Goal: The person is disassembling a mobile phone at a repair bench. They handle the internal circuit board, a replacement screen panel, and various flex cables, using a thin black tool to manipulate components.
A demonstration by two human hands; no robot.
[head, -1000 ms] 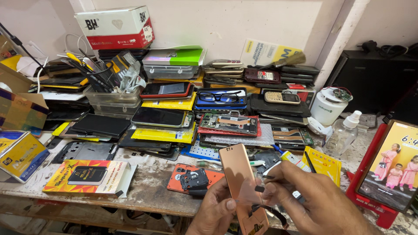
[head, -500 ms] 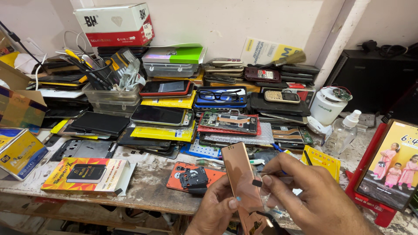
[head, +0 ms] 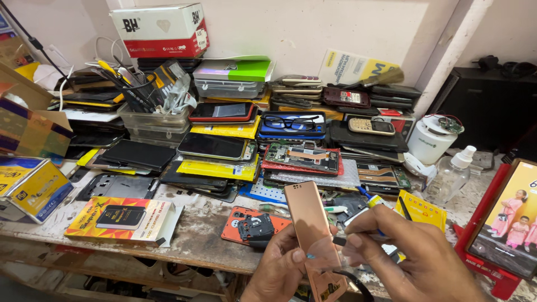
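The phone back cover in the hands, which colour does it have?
The back cover is copper-pink, a rose gold tone, seen best in the head view.

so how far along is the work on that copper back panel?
Done: the copper-coloured back panel is off any phone and upright above the bench. In hand: the left hand grips its lower edge, while the right hand pinches a thin clear film at the panel's face. Left: the film is only partly lifted, and no phone body is mated to the panel.
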